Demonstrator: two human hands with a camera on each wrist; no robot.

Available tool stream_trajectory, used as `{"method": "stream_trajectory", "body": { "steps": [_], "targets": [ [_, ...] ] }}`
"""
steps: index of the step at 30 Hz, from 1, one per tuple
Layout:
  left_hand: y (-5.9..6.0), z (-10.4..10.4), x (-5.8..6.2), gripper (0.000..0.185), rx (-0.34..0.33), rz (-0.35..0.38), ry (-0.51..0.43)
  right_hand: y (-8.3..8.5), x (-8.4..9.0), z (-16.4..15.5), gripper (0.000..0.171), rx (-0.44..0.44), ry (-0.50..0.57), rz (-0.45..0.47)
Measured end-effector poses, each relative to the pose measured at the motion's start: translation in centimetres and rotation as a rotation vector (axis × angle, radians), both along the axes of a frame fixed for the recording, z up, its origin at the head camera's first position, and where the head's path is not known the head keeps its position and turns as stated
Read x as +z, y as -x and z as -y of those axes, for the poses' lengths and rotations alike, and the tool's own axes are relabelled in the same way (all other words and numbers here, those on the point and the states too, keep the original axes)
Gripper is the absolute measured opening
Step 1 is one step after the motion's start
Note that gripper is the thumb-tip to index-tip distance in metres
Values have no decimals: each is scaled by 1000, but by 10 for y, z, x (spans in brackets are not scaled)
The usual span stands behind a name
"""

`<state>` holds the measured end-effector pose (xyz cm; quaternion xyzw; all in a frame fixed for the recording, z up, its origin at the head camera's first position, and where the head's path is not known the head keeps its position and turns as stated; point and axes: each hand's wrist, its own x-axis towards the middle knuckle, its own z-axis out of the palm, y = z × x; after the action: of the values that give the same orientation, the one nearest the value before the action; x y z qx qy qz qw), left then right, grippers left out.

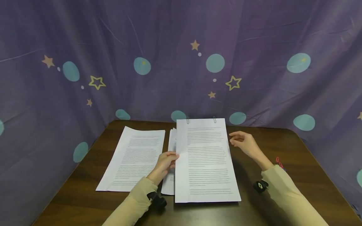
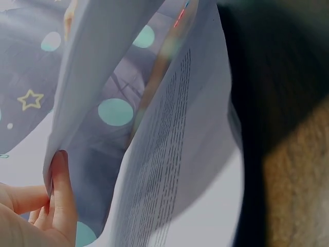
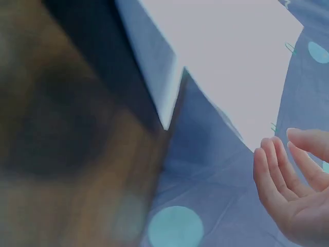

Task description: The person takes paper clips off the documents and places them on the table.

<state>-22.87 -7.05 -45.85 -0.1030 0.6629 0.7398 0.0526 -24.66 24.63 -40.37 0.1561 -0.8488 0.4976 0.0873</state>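
Observation:
My left hand [image 1: 164, 164] pinches the left edge of a sheaf of printed sheets [image 1: 207, 160], thumb in front and fingers behind. Two green paper clips, a left one [image 1: 188, 120] and a right one [image 1: 214, 119], sit on its top edge. The sheaf is raised off the table; in the left wrist view its underside [image 2: 103, 46] stands above another printed sheet [image 2: 175, 170]. Just right of the sheaf's upper right edge, my right hand [image 1: 246, 145] hangs in the air, fingers loosely bent and holding nothing. Partly covered by the sheaf are more papers [image 1: 168, 183].
A separate stack of printed pages [image 1: 138, 157] lies on the left of the brown wooden table [image 1: 203, 215]. Near the right sleeve lie red paper clips [image 1: 277, 159] and a bit of blue. A purple patterned curtain [image 1: 169, 37] hangs behind the table.

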Motion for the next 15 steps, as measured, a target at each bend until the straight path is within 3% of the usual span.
{"method": "stream_trajectory", "body": {
  "steps": [6,15],
  "targets": [
    [-2,5,0,19,16,-4,15,21,19,11,24,-57,-121,-71],
    [-4,5,0,16,19,-14,10,43,40,27,23,-56,-168,-128]
  ]
}}
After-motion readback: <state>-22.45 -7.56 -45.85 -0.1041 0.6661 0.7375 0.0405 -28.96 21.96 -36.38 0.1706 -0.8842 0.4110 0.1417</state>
